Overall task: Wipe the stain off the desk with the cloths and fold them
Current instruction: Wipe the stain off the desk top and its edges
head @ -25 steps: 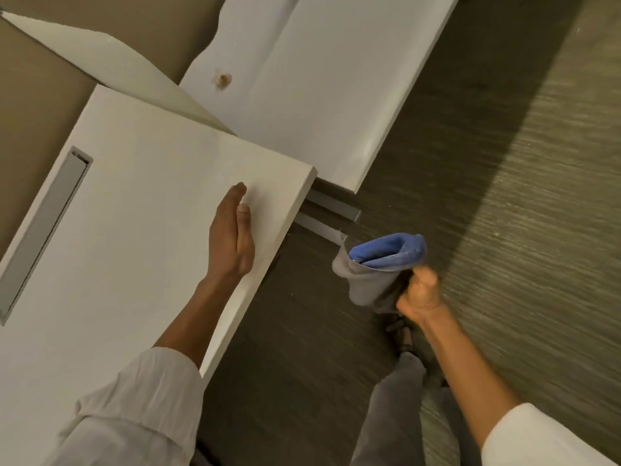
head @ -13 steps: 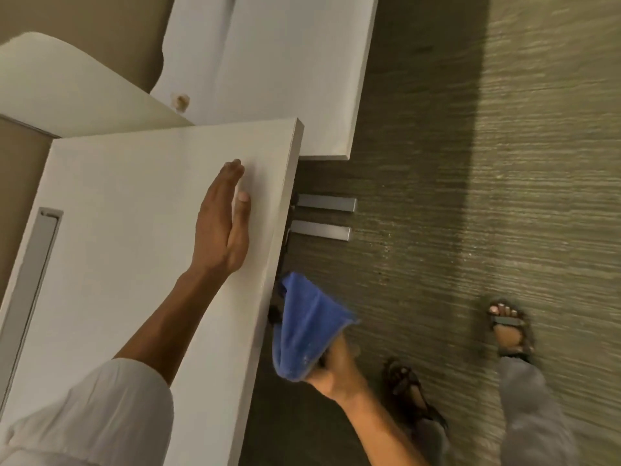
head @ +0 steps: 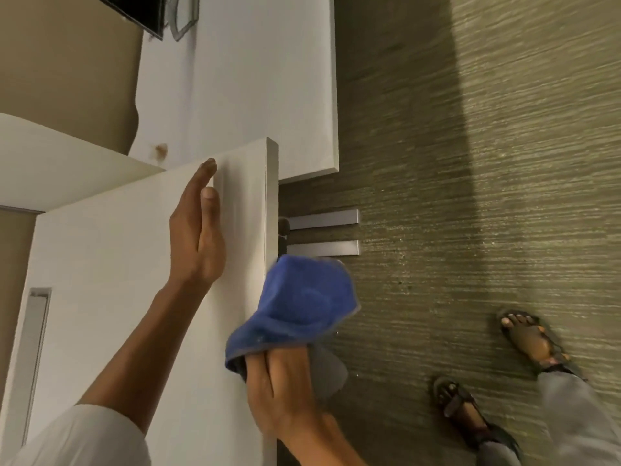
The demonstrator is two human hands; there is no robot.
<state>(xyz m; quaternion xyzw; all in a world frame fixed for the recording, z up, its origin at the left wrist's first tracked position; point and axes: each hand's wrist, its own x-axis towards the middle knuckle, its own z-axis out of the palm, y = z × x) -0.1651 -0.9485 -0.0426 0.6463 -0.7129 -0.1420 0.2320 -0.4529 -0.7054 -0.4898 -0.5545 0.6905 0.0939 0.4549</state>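
A brown stain [head: 161, 150] marks the farther white desk [head: 255, 82], just past the corner of the nearer white desk [head: 111, 270]. My left hand [head: 196, 230] lies flat, fingers together, on the nearer desk beside its right edge. My right hand [head: 279, 388] grips a bunched blue cloth [head: 299, 304] together with a grey cloth [head: 327, 371] hanging below it. The cloths are held at the nearer desk's right edge, off the stain.
Two metal desk feet [head: 322, 233] stick out over the carpet [head: 470, 163]. My sandalled feet [head: 527, 338] stand at the lower right. A cable slot [head: 33, 358] cuts the nearer desk at the left. A dark monitor edge [head: 141, 11] sits at the top.
My right hand has risen with the cloths from below the desk edge to beside it. The view has swung, bringing the desks more upright. My left hand stays flat on the desk.
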